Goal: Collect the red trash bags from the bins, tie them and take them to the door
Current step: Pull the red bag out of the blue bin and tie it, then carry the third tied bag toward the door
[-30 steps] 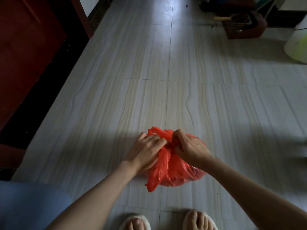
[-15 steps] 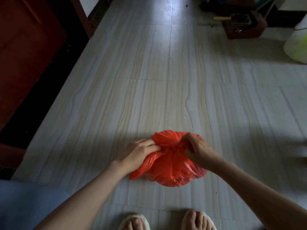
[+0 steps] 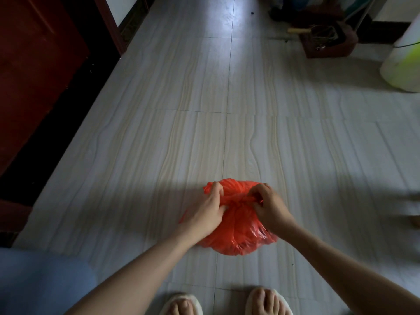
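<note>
A full red trash bag [image 3: 238, 235] sits on the tiled floor just in front of my feet. Its top is gathered into a twisted band with a knot between my hands. My left hand [image 3: 208, 212] grips the left end of that band, fingers curled over the plastic. My right hand [image 3: 269, 206] pinches the right end at the knot. The bag's lower body bulges out below and to the right of my wrists.
A dark red door [image 3: 34, 71] and its black threshold run along the left. A brown basket of clutter [image 3: 327, 39] stands at the back right, a white and green bin [image 3: 404, 57] at the right edge. A blue shape [image 3: 38, 283] fills the lower left corner.
Both hands have gone from crossing the bag's loose ends to pulling them apart sideways. The top is now drawn into a tight knot, and the loose left tail has been gathered up.
</note>
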A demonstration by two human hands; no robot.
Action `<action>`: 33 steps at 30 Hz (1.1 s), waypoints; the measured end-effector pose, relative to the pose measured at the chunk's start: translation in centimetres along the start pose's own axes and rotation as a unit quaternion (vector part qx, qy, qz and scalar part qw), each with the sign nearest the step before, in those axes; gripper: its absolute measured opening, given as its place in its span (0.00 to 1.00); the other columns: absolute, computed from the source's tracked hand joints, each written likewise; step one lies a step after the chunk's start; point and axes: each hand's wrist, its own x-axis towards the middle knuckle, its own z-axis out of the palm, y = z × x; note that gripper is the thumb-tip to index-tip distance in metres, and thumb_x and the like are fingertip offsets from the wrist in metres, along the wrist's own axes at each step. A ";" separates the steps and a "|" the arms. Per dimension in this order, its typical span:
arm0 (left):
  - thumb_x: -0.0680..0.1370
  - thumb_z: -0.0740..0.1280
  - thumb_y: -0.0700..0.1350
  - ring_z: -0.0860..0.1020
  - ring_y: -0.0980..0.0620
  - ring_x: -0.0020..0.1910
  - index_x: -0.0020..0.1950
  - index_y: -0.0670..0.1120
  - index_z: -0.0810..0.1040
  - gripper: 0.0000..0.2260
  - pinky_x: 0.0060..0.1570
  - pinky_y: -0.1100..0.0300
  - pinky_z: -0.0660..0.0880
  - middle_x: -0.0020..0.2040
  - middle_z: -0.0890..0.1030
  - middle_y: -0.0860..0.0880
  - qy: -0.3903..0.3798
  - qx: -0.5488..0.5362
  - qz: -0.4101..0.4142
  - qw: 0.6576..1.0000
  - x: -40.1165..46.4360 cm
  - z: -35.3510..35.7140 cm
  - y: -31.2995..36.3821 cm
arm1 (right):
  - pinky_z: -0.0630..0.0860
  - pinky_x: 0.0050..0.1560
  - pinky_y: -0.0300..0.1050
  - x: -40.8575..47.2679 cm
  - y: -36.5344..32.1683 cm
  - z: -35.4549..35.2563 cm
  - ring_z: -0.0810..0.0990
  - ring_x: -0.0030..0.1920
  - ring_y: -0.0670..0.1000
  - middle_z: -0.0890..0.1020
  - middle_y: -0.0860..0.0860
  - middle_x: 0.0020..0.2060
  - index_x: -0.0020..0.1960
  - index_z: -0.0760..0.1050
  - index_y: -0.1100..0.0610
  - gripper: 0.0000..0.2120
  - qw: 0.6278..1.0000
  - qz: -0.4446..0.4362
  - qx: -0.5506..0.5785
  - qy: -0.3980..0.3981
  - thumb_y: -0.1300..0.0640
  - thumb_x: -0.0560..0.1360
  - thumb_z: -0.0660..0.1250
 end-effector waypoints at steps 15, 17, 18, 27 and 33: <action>0.71 0.58 0.49 0.74 0.47 0.16 0.35 0.48 0.80 0.13 0.15 0.65 0.65 0.19 0.74 0.47 0.143 0.387 0.248 0.876 3.7 -3.7 -5.2 | 0.74 0.30 0.48 4.4 -0.6 -4.1 0.77 0.32 0.57 0.77 0.56 0.31 0.39 0.73 0.62 0.05 0.939 -0.244 -0.226 -0.081 0.64 0.73 0.61; 0.71 0.58 0.49 0.75 0.47 0.18 0.36 0.48 0.79 0.12 0.15 0.63 0.66 0.21 0.76 0.48 0.118 0.376 0.243 0.886 4.0 -4.0 -5.6 | 0.75 0.30 0.49 4.8 -0.2 -3.6 0.77 0.33 0.57 0.78 0.56 0.32 0.40 0.73 0.62 0.03 0.944 -0.224 -0.223 -0.094 0.66 0.72 0.63; 0.72 0.58 0.50 0.76 0.47 0.19 0.36 0.48 0.79 0.13 0.15 0.63 0.67 0.22 0.77 0.48 0.100 0.365 0.235 0.895 4.0 -4.1 -5.5 | 0.75 0.32 0.49 4.7 -0.1 -3.7 0.77 0.34 0.57 0.78 0.56 0.33 0.41 0.73 0.62 0.02 0.948 -0.206 -0.219 -0.101 0.65 0.73 0.63; 0.74 0.63 0.57 0.70 0.46 0.60 0.62 0.48 0.72 0.20 0.61 0.51 0.67 0.58 0.75 0.47 -0.121 0.224 -0.015 0.967 4.7 -10.1 5.6 | 0.72 0.40 0.48 1.7 -8.5 -10.7 0.77 0.48 0.58 0.76 0.52 0.50 0.49 0.72 0.58 0.07 0.987 0.095 -0.098 -0.083 0.55 0.77 0.59; 0.72 0.65 0.60 0.69 0.49 0.65 0.69 0.52 0.64 0.28 0.65 0.50 0.66 0.65 0.71 0.50 -0.067 0.094 -0.003 0.993 4.5 -22.6 20.8 | 0.71 0.39 0.45 1.8 -19.8 -24.7 0.79 0.46 0.58 0.82 0.53 0.44 0.45 0.75 0.56 0.05 0.972 0.228 -0.060 0.001 0.60 0.72 0.60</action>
